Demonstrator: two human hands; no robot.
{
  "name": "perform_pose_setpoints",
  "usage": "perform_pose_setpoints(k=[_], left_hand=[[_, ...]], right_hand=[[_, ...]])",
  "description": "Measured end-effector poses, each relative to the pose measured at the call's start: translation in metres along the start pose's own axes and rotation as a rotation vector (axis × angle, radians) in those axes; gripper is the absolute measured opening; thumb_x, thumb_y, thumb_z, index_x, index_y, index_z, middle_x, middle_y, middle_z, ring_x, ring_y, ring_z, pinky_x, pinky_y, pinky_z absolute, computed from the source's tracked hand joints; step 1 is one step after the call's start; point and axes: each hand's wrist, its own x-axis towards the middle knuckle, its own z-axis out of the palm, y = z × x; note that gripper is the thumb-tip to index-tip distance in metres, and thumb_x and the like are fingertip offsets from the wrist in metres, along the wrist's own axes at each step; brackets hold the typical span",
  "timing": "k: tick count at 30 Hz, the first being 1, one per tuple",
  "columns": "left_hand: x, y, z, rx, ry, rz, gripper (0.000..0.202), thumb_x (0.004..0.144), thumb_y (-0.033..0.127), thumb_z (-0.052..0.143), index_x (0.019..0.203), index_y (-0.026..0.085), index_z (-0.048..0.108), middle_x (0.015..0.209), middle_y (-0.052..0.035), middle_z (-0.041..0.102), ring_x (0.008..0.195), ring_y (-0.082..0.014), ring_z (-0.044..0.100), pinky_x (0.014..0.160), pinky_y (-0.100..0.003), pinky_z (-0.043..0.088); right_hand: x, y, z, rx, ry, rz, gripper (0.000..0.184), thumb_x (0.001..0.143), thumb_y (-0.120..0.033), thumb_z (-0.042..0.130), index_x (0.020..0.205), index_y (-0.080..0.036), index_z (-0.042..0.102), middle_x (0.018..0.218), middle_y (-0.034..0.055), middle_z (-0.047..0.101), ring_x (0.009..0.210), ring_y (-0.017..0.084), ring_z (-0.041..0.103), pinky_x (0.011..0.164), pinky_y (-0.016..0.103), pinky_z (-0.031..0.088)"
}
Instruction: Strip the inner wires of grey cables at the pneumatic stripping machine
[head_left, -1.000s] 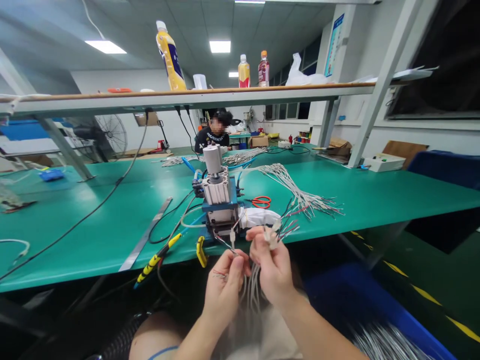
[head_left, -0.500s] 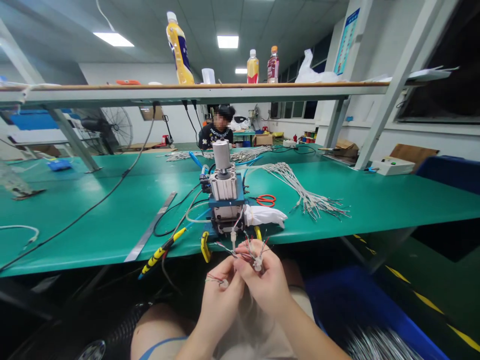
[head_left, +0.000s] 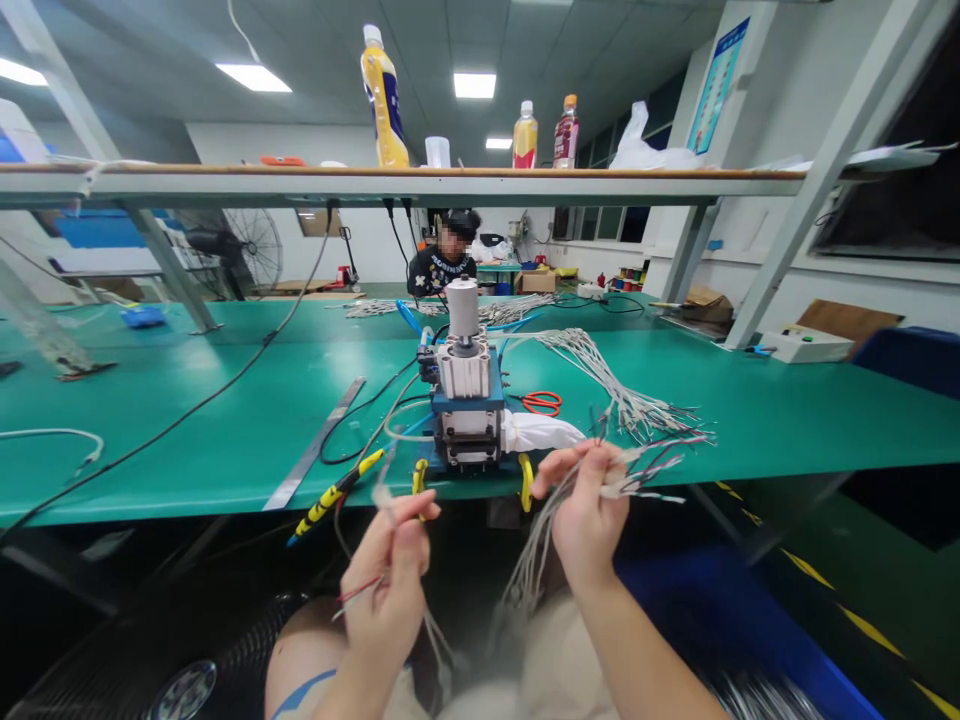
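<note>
In front of the bench edge my left hand [head_left: 390, 565] is closed on a cable or two, with red and white wire ends poking out at its left and a pale, blurred end above the fingers. My right hand [head_left: 589, 505] grips a bundle of grey cables [head_left: 531, 560]. Their stripped red, black and white ends fan out to the right, and the cables hang down toward my lap. Between and beyond both hands stands a small pneumatic press [head_left: 465, 385] on the green bench, with yellow handles [head_left: 526, 482] at its front.
A heap of grey cables [head_left: 611, 375] lies right of the press, near red-handled scissors [head_left: 541, 403]. A steel ruler [head_left: 319, 440] and a yellow-black tool [head_left: 330, 500] lie at left. A blue bin [head_left: 697, 610] sits below right. Opposite sits a person [head_left: 444, 265]. Bottles stand on the shelf [head_left: 480, 181].
My hands, together before, have moved apart. The left one went left with its cable; the right one rose to the right with the bundle. The view has shifted slightly left.
</note>
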Motion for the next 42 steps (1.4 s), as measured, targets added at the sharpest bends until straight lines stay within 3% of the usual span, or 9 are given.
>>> perform_pose_setpoints(k=[4, 7, 11, 13, 16, 22, 26, 30, 42], left_hand=[[0.003, 0.014, -0.01, -0.138, 0.126, 0.249, 0.031, 0.089, 0.049, 0.063, 0.09, 0.02, 0.074, 0.075, -0.0026, 0.064, 0.05, -0.009, 0.046, 0.043, -0.021, 0.036], [-0.004, 0.009, -0.01, -0.12, 0.074, 0.263, 0.033, 0.089, 0.052, 0.061, 0.084, 0.021, 0.073, 0.073, -0.0034, 0.063, 0.058, -0.0134, 0.054, 0.047, -0.022, 0.04], [-0.017, -0.023, -0.006, 0.088, -0.402, 0.039, 0.042, 0.096, 0.049, 0.05, 0.077, 0.018, 0.071, 0.068, -0.0046, 0.059, 0.062, -0.0156, 0.053, 0.057, -0.025, 0.042], [-0.024, -0.041, -0.003, 0.182, -0.616, -0.11, 0.044, 0.098, 0.045, 0.045, 0.07, 0.017, 0.064, 0.064, -0.0026, 0.054, 0.06, -0.0145, 0.05, 0.059, -0.026, 0.04], [-0.034, -0.057, 0.001, 0.184, -0.703, -0.287, 0.044, 0.099, 0.046, 0.043, 0.069, 0.017, 0.056, 0.063, 0.0003, 0.05, 0.059, -0.0133, 0.045, 0.058, -0.026, 0.036], [-0.034, -0.056, 0.006, 0.039, -0.497, -0.45, 0.039, 0.099, 0.048, 0.042, 0.087, 0.016, 0.062, 0.083, -0.0052, 0.064, 0.078, -0.0173, 0.058, 0.075, -0.029, 0.045], [-0.027, -0.054, 0.0, 0.06, -0.234, -0.532, 0.033, 0.092, 0.049, 0.053, 0.09, 0.016, 0.057, 0.06, 0.0059, 0.043, 0.054, -0.0103, 0.039, 0.054, -0.022, 0.034], [-0.032, -0.045, -0.007, -0.105, -0.345, -0.634, 0.031, 0.085, 0.041, 0.064, 0.105, 0.021, 0.051, 0.074, 0.0062, 0.036, 0.056, -0.0079, 0.027, 0.046, -0.018, 0.02], [-0.056, -0.028, 0.0, -0.274, -0.356, -0.646, 0.029, 0.095, 0.05, 0.052, 0.091, 0.021, 0.048, 0.068, 0.0068, 0.034, 0.056, -0.008, 0.024, 0.046, -0.02, 0.018]], right_hand=[[0.02, -0.031, 0.013, 0.256, -0.042, -0.01, 0.02, 0.096, -0.046, 0.057, 0.095, -0.027, 0.052, 0.051, -0.0117, 0.034, 0.035, 0.008, 0.028, 0.035, 0.018, 0.026], [0.006, -0.031, 0.009, 0.205, -0.093, -0.019, 0.025, 0.085, -0.039, 0.075, 0.097, -0.028, 0.056, 0.056, -0.0092, 0.042, 0.039, 0.008, 0.032, 0.037, 0.02, 0.026], [-0.039, 0.001, -0.012, 0.017, -0.306, 0.275, 0.024, 0.095, -0.043, 0.059, 0.089, -0.022, 0.066, 0.061, -0.0013, 0.057, 0.038, 0.008, 0.035, 0.034, 0.022, 0.023], [-0.061, 0.015, -0.023, -0.12, -0.41, 0.312, 0.035, 0.099, -0.046, 0.049, 0.088, -0.02, 0.07, 0.071, 0.0036, 0.063, 0.048, 0.012, 0.049, 0.042, 0.025, 0.039], [-0.078, 0.027, -0.033, -0.238, -0.472, 0.275, 0.029, 0.097, -0.045, 0.054, 0.091, -0.021, 0.07, 0.091, 0.0072, 0.066, 0.085, 0.021, 0.064, 0.073, 0.032, 0.053], [-0.065, 0.036, -0.037, -0.21, -0.223, 0.31, 0.038, 0.099, -0.049, 0.049, 0.076, -0.02, 0.056, 0.07, -0.0005, 0.057, 0.06, 0.013, 0.053, 0.057, 0.025, 0.046], [-0.062, 0.032, -0.038, 0.059, -0.174, 0.413, 0.024, 0.097, -0.047, 0.056, 0.093, -0.023, 0.055, 0.056, -0.0089, 0.042, 0.047, 0.009, 0.044, 0.048, 0.02, 0.04], [-0.071, 0.029, -0.044, 0.043, -0.318, 0.602, 0.028, 0.089, -0.041, 0.07, 0.103, -0.019, 0.062, 0.049, -0.0128, 0.031, 0.04, 0.003, 0.021, 0.04, 0.016, 0.018], [-0.068, 0.012, -0.026, -0.065, -0.341, 0.757, 0.03, 0.071, -0.039, 0.085, 0.083, -0.015, 0.072, 0.049, -0.0073, 0.045, 0.039, 0.002, 0.027, 0.039, 0.018, 0.018]])
